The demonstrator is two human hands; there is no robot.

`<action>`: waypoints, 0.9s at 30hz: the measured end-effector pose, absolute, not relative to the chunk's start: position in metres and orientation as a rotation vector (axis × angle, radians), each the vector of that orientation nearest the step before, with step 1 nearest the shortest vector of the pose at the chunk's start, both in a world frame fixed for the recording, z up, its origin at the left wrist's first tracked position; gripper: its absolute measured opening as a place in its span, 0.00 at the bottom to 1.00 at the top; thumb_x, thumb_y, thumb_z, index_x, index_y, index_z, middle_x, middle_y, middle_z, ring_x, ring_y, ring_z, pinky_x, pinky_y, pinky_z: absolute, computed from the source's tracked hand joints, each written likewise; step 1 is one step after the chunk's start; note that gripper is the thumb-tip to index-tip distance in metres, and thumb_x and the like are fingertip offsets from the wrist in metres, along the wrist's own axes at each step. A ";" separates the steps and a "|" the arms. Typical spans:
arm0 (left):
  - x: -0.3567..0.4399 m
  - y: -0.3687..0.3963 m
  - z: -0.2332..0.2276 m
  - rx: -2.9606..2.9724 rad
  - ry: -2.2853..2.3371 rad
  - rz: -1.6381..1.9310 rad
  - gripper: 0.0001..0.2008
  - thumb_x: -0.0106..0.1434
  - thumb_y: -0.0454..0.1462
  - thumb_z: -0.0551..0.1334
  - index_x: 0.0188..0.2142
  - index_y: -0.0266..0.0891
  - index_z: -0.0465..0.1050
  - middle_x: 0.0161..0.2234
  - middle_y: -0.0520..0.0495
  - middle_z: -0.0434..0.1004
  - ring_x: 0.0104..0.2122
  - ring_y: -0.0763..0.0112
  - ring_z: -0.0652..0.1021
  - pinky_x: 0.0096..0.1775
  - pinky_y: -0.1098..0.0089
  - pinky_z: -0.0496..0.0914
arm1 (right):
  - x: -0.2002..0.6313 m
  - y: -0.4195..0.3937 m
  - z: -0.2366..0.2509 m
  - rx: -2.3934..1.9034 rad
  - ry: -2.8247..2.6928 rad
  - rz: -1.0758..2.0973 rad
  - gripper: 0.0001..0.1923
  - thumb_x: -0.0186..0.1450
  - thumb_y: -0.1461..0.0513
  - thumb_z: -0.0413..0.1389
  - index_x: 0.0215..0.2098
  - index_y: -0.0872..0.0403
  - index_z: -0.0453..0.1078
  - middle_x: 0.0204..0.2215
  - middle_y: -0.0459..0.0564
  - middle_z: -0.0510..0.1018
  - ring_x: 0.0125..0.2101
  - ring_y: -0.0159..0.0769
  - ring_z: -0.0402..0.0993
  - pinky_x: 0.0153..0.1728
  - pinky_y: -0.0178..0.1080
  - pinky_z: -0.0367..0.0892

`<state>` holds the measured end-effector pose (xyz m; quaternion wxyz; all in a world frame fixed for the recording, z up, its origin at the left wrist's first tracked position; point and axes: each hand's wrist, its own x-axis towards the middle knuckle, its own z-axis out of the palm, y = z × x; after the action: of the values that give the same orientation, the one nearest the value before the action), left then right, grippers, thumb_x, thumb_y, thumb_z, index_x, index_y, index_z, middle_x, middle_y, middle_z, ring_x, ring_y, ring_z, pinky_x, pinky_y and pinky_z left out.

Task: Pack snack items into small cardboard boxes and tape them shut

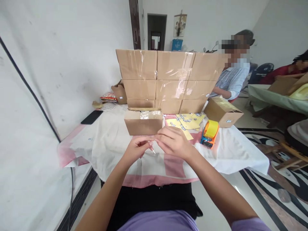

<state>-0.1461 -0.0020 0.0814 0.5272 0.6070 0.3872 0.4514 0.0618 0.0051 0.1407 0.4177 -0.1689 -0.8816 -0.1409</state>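
Note:
My left hand [137, 149] and my right hand [173, 141] meet at the fingertips above the near part of the table. The left fingers are pinched, with a thin pale strip [153, 150] sticking out below them; its kind is too small to tell. My right fingers are pressed together against the left fingertips, and whatever they hold is hidden. Just beyond the hands stands a small cardboard box [143, 127] with clear tape over its top. Yellow printed sheets [191, 122] lie behind my right hand. An orange and blue tape dispenser [209, 134] with a yellow roll stands to the right.
Taped cardboard boxes [172, 78] form a wall at the back of the cloth-covered table [110, 144]. Another carton [223, 112] stands at the right edge. A black phone [91, 117] lies at left. Two other people are at the right, one behind the boxes, one at another table.

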 end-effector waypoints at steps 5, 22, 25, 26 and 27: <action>-0.143 -0.012 0.072 1.383 0.909 1.149 0.18 0.57 0.49 0.73 0.40 0.39 0.85 0.27 0.44 0.83 0.23 0.70 0.77 0.22 0.73 0.67 | 0.060 0.007 0.147 -0.335 -2.161 -0.458 0.06 0.70 0.70 0.57 0.38 0.55 0.74 0.32 0.48 0.78 0.31 0.34 0.69 0.29 0.39 0.63; -0.165 -0.068 -0.025 1.391 1.432 0.779 0.31 0.63 0.52 0.60 0.56 0.32 0.78 0.15 0.53 0.70 0.18 0.69 0.69 0.27 0.69 0.63 | 0.006 0.066 0.142 -0.289 -1.818 -0.347 0.07 0.72 0.69 0.55 0.41 0.53 0.73 0.35 0.48 0.76 0.36 0.34 0.71 0.37 0.39 0.68; -0.160 -0.078 -0.041 1.500 1.419 0.739 0.19 0.61 0.49 0.62 0.36 0.38 0.85 0.16 0.52 0.67 0.21 0.69 0.68 0.29 0.69 0.58 | 0.007 0.088 0.166 -0.472 -1.709 -0.119 0.07 0.71 0.65 0.56 0.35 0.54 0.75 0.34 0.48 0.72 0.37 0.34 0.71 0.39 0.39 0.68; -0.159 -0.079 -0.043 1.525 1.415 0.745 0.17 0.61 0.48 0.62 0.33 0.39 0.84 0.17 0.53 0.66 0.22 0.70 0.67 0.30 0.69 0.57 | 0.008 0.097 0.173 -0.581 -1.723 -0.012 0.08 0.70 0.63 0.57 0.33 0.54 0.75 0.35 0.48 0.72 0.37 0.34 0.71 0.39 0.38 0.67; -0.158 -0.079 -0.045 1.538 1.409 0.754 0.17 0.61 0.49 0.61 0.31 0.39 0.83 0.17 0.54 0.64 0.22 0.71 0.66 0.30 0.69 0.56 | 0.008 0.107 0.179 -0.720 -1.750 0.099 0.10 0.69 0.62 0.57 0.31 0.54 0.74 0.35 0.48 0.72 0.36 0.34 0.70 0.39 0.38 0.67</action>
<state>-0.1577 -0.0791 -0.0448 0.4454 0.6208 0.5688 0.3044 0.0082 0.1069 0.1789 0.5836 -0.3087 -0.7499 0.0424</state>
